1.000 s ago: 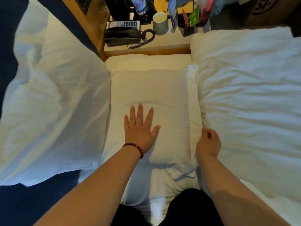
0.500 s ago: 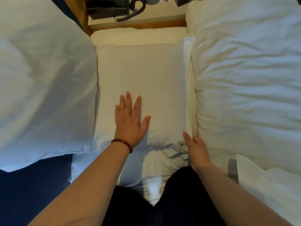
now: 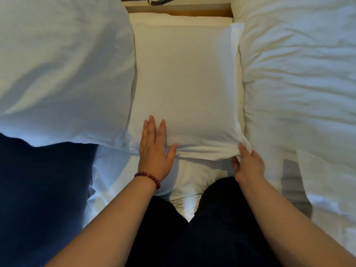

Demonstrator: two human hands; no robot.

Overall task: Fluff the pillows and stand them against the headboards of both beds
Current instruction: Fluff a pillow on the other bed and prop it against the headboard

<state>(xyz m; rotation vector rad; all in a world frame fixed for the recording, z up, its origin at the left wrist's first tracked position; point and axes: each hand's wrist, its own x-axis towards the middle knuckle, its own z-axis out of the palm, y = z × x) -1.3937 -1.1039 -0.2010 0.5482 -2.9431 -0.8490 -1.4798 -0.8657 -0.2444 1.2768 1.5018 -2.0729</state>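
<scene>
Pillow: the flat white rectangular pillow [image 3: 185, 78] lies on the bed [image 3: 115, 170].
Hands: our left hand [image 3: 154, 149] slid to its near edge, fingers straight; our right hand [image 3: 248, 162] now pinches its corner.
Meaning: we seem ready to lift.

White pillow [image 3: 185, 74], seemingly navy floor [image 3: 38, 189]

So we've got our left hand [image 3: 154, 149] laid flat, fingers straight, on the near edge of the flat white rectangular fabric pillow [image 3: 185, 83], and our right hand [image 3: 248, 162] is pinching its near right corner. A puffy white cloth pillow [image 3: 63, 70] butts against its left side, with rumpled white bedding [image 3: 298, 74] on its right.
</scene>
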